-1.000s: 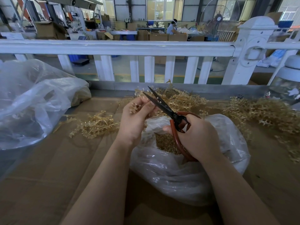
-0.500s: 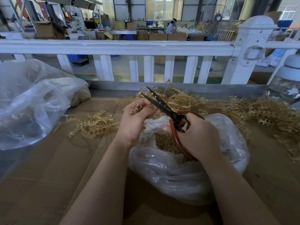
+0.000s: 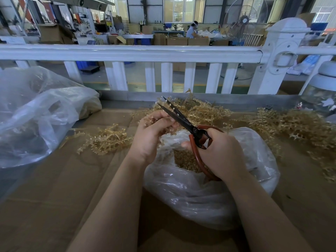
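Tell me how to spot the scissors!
Start at the long white fence rail and look down to the clear bag in the middle. Above it, the right hand grips the scissors. They are the only dark, pointed blades with red-brown loop handles among pale golden sprigs.

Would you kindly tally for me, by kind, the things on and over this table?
Clear plastic bags: 2
Scissors: 1, in the right hand
Gold sprig: 1, in the left hand
Loose heaps of sprigs: 3
Jar: 1
Total: 8
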A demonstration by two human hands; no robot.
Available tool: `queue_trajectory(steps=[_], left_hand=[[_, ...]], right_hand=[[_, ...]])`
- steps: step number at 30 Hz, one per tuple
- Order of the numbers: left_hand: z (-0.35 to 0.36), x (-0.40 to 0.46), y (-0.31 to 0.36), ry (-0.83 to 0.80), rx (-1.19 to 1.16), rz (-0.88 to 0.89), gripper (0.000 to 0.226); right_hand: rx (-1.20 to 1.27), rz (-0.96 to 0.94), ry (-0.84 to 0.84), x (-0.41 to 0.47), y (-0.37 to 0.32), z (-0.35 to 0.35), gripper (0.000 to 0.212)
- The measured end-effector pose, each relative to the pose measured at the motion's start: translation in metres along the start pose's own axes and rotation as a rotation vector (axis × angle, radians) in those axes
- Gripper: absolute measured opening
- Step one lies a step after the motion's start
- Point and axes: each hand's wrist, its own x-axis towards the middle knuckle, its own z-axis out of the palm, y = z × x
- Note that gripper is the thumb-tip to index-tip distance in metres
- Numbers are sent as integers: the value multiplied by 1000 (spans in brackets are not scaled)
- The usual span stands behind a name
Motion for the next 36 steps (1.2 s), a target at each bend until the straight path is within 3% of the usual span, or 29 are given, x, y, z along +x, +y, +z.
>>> queue_trajectory(steps=[11,14,19,25,28,36], left_hand=[[-2,0,-3,-20,-122,-122,15],[-3,0,-2,2,-136,-125,7],[-2,0,-4,70,-63,-41,21],[0,1,-7,91,34,2,11],[-2,1,-10,92,54,8,8],[-1,-1,-10,51,61,-31,10]], right_hand=[[10,-15,10,-1,-1,0,55],[-13,3,-13,0,-1,0,57],[-60,67,-9,1,3,1,63],[-15,169,49,3,3,-2,59],[-23,161,-4,3,5,1,51],[-35,105,-40,2,0,-2,55]])
